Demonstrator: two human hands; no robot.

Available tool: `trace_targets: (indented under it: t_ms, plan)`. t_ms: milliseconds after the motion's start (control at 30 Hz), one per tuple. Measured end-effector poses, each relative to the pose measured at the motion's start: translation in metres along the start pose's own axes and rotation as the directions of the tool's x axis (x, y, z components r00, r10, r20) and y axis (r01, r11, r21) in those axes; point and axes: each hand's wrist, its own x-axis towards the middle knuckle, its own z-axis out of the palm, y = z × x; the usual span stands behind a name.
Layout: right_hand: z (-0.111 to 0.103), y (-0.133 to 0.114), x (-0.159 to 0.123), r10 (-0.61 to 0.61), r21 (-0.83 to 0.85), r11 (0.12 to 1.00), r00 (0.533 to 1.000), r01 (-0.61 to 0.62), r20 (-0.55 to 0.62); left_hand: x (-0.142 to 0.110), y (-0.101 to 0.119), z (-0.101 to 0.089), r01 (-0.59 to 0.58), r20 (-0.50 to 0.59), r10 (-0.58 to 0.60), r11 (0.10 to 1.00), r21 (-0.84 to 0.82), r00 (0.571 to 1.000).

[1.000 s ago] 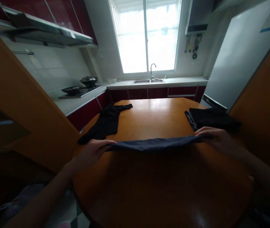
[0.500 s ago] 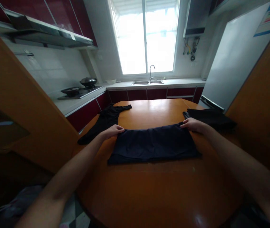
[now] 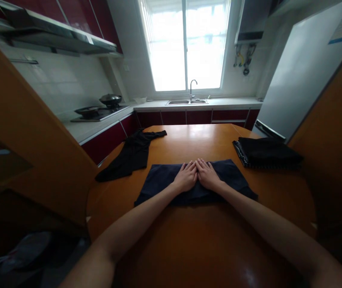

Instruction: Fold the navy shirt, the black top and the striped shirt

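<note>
A dark navy folded garment (image 3: pixel 161 180) lies flat on the wooden table, wider than it is deep; its exact kind I cannot tell. My left hand (image 3: pixel 186 176) rests palm down on its middle, fingers stretched out. Beside it, my right hand (image 3: pixel 207 174) lies flat on the same cloth, the fingertips of both hands nearly touching. Neither hand grips the fabric. Part of the cloth is hidden under my hands and forearms.
The table (image 3: pixel 195 140) has rounded ends. At its left edge lies a spread black garment (image 3: pixel 135 152) with a sleeve. A stack of folded black clothes (image 3: pixel 268 153) sits on the right. Beyond are a sink (image 3: pixel 186 102), a stove (image 3: pixel 99 114) with pans, and a fridge (image 3: pixel 300 72).
Both hands have let go of the cloth's far corners and moved inward to its middle, where they now lie flat. The garment stays in about the same place.
</note>
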Motion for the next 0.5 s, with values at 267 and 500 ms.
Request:
trace_targets:
  t_ms: [267,500]
  plan:
    - [-0.002,0.054,-0.02,0.254,-0.048,0.967,0.964,-0.251,0.081,-0.043,-0.05,-0.01,0.187,0.03,-0.188,0.981,0.047,0.982]
    - [-0.009,0.108,-0.041,0.47,-0.064,0.882,0.881,-0.467,0.047,-0.105,-0.123,-0.028,0.458,0.103,-0.466,0.884,0.097,0.879]
